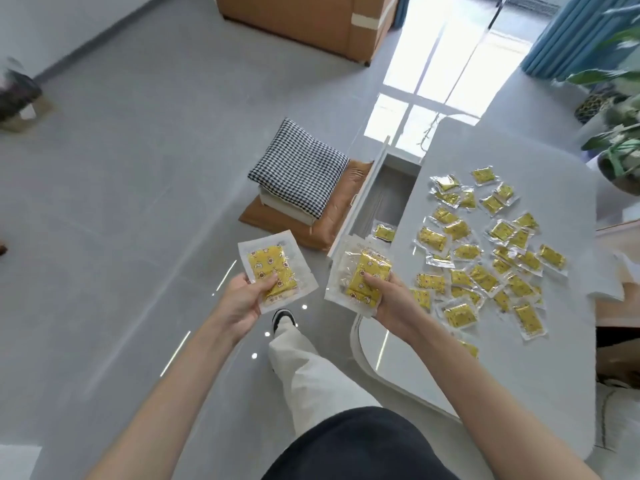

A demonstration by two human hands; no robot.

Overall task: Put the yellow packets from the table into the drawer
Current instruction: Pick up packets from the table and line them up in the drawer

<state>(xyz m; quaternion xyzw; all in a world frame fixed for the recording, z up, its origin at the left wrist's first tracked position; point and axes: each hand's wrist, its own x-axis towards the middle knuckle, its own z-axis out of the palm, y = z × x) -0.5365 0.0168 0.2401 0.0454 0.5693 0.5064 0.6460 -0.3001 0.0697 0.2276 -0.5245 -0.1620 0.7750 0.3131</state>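
Observation:
My left hand grips one yellow packet in clear wrap, held over the floor to the left of the table. My right hand holds a small stack of yellow packets just in front of the open drawer, near the table's left edge. Inside the drawer lies one yellow packet. Several more yellow packets are scattered over the white table.
A checked cushion sits on a brown pad left of the drawer. A potted plant stands at the table's far right. A cardboard box is on the grey floor beyond. My leg and shoe are below my hands.

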